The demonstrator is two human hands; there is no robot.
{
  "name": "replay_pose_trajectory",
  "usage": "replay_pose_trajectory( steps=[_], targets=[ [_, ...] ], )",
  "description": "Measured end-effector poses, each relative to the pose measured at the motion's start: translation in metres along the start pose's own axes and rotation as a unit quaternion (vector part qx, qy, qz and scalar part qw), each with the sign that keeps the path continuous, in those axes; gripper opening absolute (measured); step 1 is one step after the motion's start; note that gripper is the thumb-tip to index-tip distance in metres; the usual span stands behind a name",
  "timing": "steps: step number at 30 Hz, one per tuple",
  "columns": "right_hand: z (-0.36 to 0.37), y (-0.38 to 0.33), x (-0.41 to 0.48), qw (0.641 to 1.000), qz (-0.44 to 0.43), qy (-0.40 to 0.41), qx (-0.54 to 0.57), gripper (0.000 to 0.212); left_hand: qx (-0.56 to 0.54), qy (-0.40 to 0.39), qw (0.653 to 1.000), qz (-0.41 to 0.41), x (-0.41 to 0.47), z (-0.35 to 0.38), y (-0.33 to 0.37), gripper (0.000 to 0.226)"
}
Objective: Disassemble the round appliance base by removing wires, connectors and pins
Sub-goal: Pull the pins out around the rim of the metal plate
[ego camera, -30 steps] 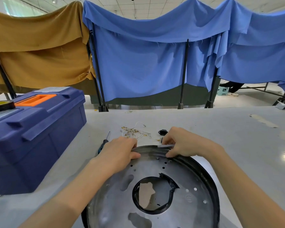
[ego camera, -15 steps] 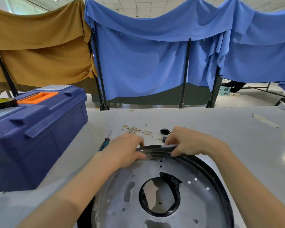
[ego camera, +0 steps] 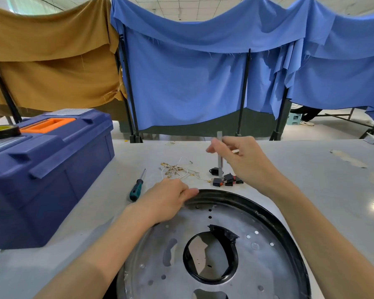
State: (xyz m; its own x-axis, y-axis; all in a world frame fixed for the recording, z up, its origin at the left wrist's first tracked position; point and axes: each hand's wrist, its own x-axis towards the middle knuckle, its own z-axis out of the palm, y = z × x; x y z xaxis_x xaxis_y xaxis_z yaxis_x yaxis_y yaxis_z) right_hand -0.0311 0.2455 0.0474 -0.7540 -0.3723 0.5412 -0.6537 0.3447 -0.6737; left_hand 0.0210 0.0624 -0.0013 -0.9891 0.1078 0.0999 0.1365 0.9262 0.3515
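Note:
The round appliance base [ego camera: 257, 251], a grey metal disc with a black rim and a central hole, lies on the table in front of me. My left hand [ego camera: 166, 199] grips its far rim, thumb over the edge. My right hand [ego camera: 244, 160] is raised above the table beyond the base and pinches a thin grey metal pin [ego camera: 219, 154] that stands upright. Beyond the rim lie a tangle of white wires with brass terminals [ego camera: 177, 169] and several small black connectors [ego camera: 226, 180].
A teal-handled screwdriver [ego camera: 137, 188] lies left of the base. A large blue toolbox [ego camera: 41, 169] with an orange handle stands at the left, a tape roll [ego camera: 2, 131] on top. Blue and mustard curtains hang behind the grey table [ego camera: 311, 173].
My right hand has lifted off the base's rim with the grey pin, which now stands upright above the table. My left hand stays on the rim.

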Motion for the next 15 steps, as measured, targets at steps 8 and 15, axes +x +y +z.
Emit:
replay_pose_trajectory(
  steps=[8,15],
  targets=[
    [0.013,0.011,-0.006,0.984,0.077,-0.127,0.099,0.029,-0.062,0.067,0.996,-0.018,-0.003,0.012,-0.006,0.054],
    [0.018,0.014,-0.007,0.974,0.109,-0.185,0.071,0.022,-0.097,0.095,0.99,-0.021,-0.004,0.019,-0.012,0.052]
  ],
)
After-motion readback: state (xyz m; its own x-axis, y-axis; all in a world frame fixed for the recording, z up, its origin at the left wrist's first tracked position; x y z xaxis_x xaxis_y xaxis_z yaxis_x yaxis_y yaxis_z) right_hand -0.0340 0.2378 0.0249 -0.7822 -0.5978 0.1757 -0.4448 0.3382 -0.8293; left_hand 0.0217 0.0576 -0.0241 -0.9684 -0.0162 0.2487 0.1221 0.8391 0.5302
